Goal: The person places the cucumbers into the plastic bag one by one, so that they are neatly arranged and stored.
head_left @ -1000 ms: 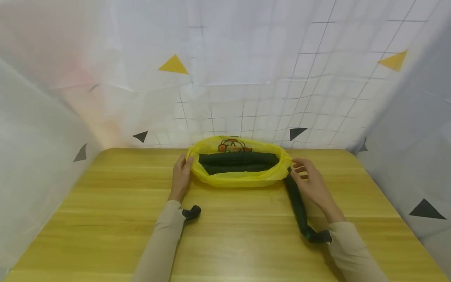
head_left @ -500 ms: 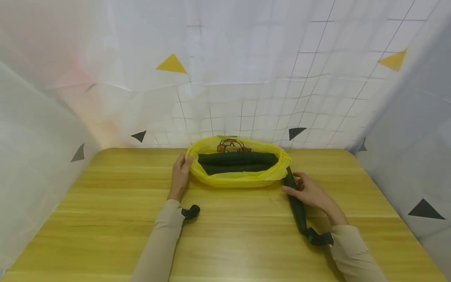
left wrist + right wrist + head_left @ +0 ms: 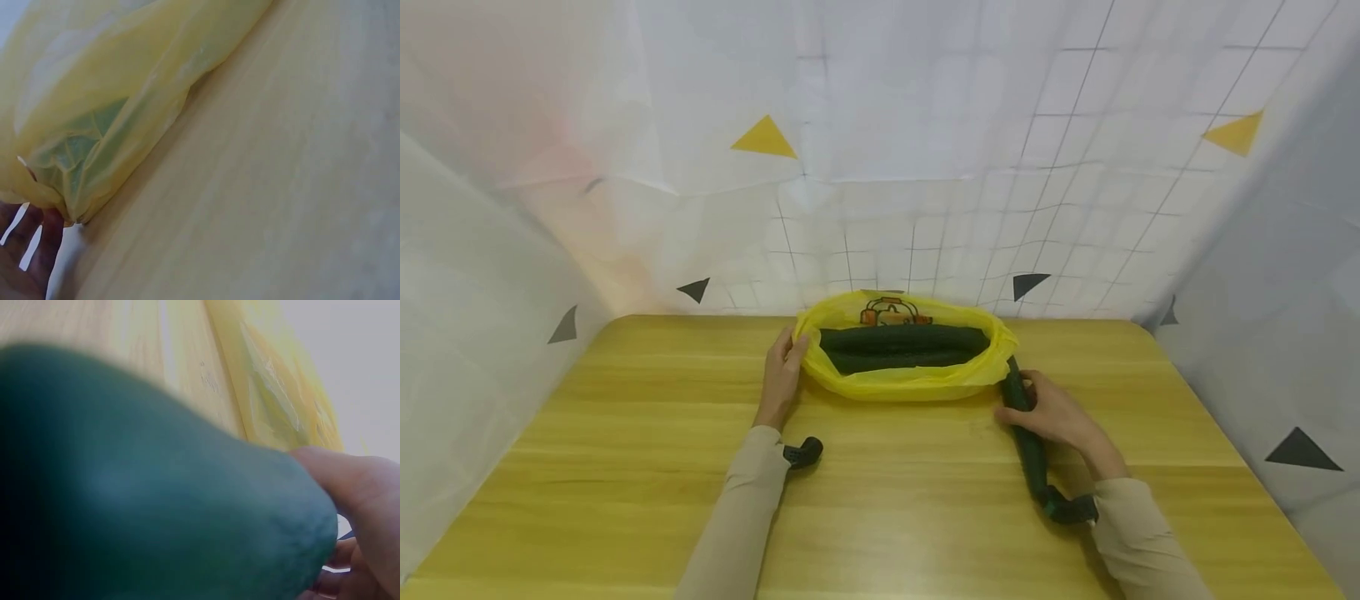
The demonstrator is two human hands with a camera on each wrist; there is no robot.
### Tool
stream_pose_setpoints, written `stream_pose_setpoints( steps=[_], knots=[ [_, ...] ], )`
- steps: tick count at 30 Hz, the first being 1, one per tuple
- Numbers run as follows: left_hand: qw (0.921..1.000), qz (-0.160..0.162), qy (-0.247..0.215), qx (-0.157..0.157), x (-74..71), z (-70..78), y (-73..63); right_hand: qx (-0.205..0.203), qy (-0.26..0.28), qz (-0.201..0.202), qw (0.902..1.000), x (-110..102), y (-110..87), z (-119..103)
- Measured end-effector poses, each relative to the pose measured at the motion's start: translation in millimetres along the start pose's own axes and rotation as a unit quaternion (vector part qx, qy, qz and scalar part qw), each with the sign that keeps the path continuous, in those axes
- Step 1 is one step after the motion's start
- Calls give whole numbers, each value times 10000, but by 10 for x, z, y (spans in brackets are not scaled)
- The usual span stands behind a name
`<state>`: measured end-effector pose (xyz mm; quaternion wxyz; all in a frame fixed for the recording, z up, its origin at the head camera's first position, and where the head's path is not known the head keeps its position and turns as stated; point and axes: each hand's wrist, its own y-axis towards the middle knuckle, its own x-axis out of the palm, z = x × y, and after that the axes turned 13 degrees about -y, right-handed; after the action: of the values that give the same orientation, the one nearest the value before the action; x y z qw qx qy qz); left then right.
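Note:
A yellow plastic bag (image 3: 910, 387) lies with its mouth wide at the back of the table. Dark green cucumbers (image 3: 904, 343) rest side by side inside it. My left hand (image 3: 780, 382) holds the bag's left rim, its fingertips against the gathered plastic in the left wrist view. To the right of the bag another long cucumber (image 3: 1033, 458) lies on the wood, its far end right at the bag's side. My right hand (image 3: 1056, 415) grips this cucumber, thumb on its left side and fingers on its right. Its green skin (image 3: 187, 494) fills much of the right wrist view.
The wooden table (image 3: 895, 517) ends at a white sheet wall (image 3: 910, 217) just behind the bag. White side sheets stand along both edges. Black wrist cameras (image 3: 805, 452) stick out from the sleeves, the right one (image 3: 1070, 507) overlapping the cucumber's near end.
My right hand has left the bag's right rim, moved down toward me and taken hold of the cucumber on the table. The left hand stays at the bag's left rim.

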<state>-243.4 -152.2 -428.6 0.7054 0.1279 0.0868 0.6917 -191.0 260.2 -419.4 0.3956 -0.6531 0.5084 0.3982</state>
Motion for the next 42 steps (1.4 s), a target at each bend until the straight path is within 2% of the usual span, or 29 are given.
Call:
stream_pose_setpoints(
  steps=[5,13,24,42],
  knots=[
    [10000,-62,-3,-3,-5,-18,3,-71,-28,152,9999,-2,-3,23],
    [9999,-114,-34,38,-7,-52,2,130,8,222,9997,-5,-17,14],
    [9999,-131,17,51,-11,-44,-1,165,46,252,9995,2,-28,60],
    [9998,-140,-98,-53,-10,-1,-22,234,950,-68,9952,-77,-101,99]
  ],
)
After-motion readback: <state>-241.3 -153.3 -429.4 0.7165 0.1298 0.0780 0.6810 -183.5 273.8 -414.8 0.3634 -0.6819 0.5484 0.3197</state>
